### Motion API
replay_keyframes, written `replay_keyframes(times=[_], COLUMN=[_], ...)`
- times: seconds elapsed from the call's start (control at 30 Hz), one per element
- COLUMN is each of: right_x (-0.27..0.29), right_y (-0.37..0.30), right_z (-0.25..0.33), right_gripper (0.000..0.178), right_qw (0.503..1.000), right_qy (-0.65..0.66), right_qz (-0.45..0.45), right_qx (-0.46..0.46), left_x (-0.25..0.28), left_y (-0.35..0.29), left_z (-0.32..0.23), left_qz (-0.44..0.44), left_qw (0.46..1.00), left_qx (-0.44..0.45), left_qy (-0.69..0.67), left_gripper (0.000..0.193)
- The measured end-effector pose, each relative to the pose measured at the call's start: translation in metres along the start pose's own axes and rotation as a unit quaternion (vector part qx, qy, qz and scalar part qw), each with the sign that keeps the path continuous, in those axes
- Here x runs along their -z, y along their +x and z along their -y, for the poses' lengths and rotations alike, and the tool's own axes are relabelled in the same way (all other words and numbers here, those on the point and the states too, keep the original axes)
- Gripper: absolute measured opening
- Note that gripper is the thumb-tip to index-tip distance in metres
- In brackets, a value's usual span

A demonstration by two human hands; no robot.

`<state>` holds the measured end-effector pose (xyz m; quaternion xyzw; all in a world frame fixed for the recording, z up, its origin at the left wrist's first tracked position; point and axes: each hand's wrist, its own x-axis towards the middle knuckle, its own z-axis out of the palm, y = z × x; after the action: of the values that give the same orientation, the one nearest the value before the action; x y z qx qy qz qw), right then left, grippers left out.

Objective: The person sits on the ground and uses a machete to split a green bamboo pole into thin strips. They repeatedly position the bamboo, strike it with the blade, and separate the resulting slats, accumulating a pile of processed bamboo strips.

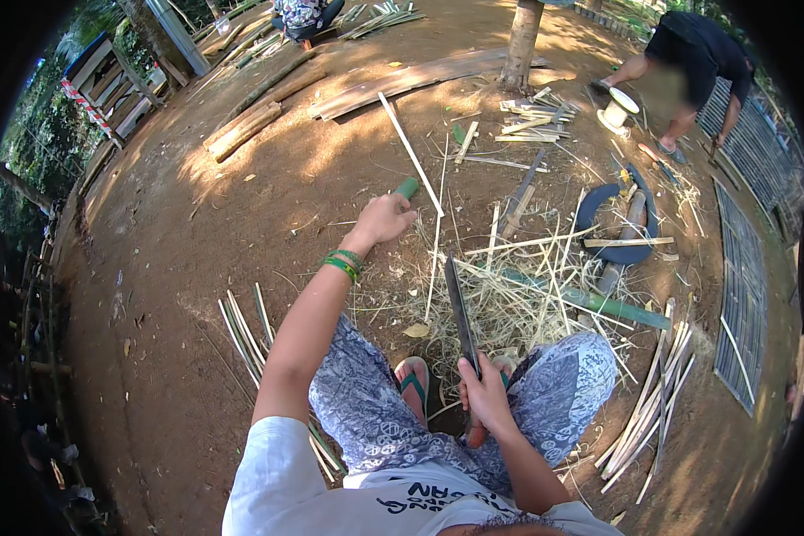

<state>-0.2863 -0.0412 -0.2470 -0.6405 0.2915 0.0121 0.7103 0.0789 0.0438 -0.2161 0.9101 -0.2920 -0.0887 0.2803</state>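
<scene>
My left hand (386,217) reaches forward, its fingers closed on a short green bamboo piece (407,188) whose end sticks out past them. Low over my lap, my right hand (486,393) is wrapped round the handle of a machete (461,313). The long dark blade points away from me, and the reddish butt of its handle shows below the hand. Beneath and beside the blade lies a heap of pale bamboo shavings (500,304). A green bamboo pole (630,310) runs through the heap toward the right.
Thin bamboo strips (657,402) lie bundled at my right, others (246,330) at my left. A black curved ring (639,250) surrounds a wood block ahead right. A person (701,58) bends near a white spool (618,112); another person (305,16) sits far off. Logs (246,129) lie ahead left.
</scene>
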Motion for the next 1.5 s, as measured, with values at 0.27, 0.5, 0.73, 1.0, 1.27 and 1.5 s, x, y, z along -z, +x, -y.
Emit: replay_keyframes(times=[0.27, 0.5, 0.73, 1.0, 1.27, 1.5], right_x=[0.006, 0.018, 0.038, 0.038, 0.047, 0.08], right_y=[0.013, 0.035, 0.042, 0.014, 0.002, -0.04], right_z=[-0.025, -0.034, 0.013, -0.004, -0.001, 0.079], right_gripper=[0.043, 0.052, 0.057, 0.048, 0.052, 0.057], right_qw=[0.991, 0.976, 0.987, 0.996, 0.975, 0.983], right_qy=[0.051, 0.059, 0.012, 0.038, -0.135, -0.1], right_qz=[-0.034, -0.112, -0.078, -0.068, -0.156, -0.107], right_qx=[-0.117, -0.18, -0.143, -0.051, 0.082, 0.112], left_x=[-0.163, -0.289, -0.327, -0.283, -0.233, -0.188], left_y=[0.139, 0.229, 0.275, 0.263, 0.129, -0.081], left_z=[0.085, 0.13, 0.139, 0.214, 0.017, -0.103], left_qz=[0.028, -0.126, -0.127, -0.146, -0.176, -0.18], left_qw=[0.988, 0.944, 0.928, 0.776, 0.684, 0.749], left_qx=[0.142, 0.293, 0.341, 0.335, 0.321, 0.253], left_qy=[-0.05, -0.087, -0.078, -0.515, -0.631, -0.585], left_gripper=[0.041, 0.043, 0.037, 0.019, 0.046, 0.039])
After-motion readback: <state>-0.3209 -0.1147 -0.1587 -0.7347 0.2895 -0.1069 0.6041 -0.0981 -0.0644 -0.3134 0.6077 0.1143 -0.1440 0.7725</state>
